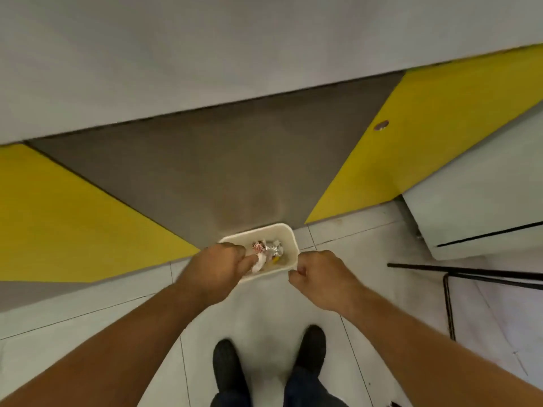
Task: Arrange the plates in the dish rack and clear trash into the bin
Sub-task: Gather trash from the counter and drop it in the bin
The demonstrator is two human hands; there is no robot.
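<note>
A small white rectangular bin point(286, 232) stands on the tiled floor against the wall, directly below me. Crumpled wrappers and foil point(269, 249) lie inside it. My left hand point(220, 267) hovers over the bin's left side with its fingers closed around a white crumpled piece of trash point(258, 264), which hangs over the bin's opening. My right hand point(318, 274) is held as a loose fist just right of the bin's near corner, and I see nothing in it. No plates and no dish rack are in view.
The wall behind the bin has grey and yellow panels point(426, 136). A white cabinet or table edge point(476, 212) juts in at the right, with black metal legs point(449, 289) below it. My two dark shoes point(226, 368) stand on the pale floor tiles.
</note>
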